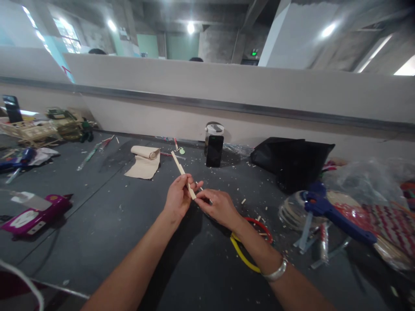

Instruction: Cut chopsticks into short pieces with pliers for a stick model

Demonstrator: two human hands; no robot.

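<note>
My left hand [180,195] is closed around a pale, flat wooden stick [177,162] that slants up and away to the left. A short piece lies along part of it, making a step near its lower end. The fingers of my right hand [216,206] pinch at that lower end. A thin pale sliver [200,188] shows between the hands; which hand holds it, I cannot tell. Under my right forearm is a tool with looped handles, one red [266,231] and one yellow [244,255]; my hand and arm hide the rest of it.
Beyond my hands stand a black phone [214,151] and a partly unrolled sheet of tan paper [144,163]. A blue-handled tool [340,220] and a black bag [292,160] are at right. A purple hot glue gun [39,216] lies left. Small wood scraps litter the dark table [106,242].
</note>
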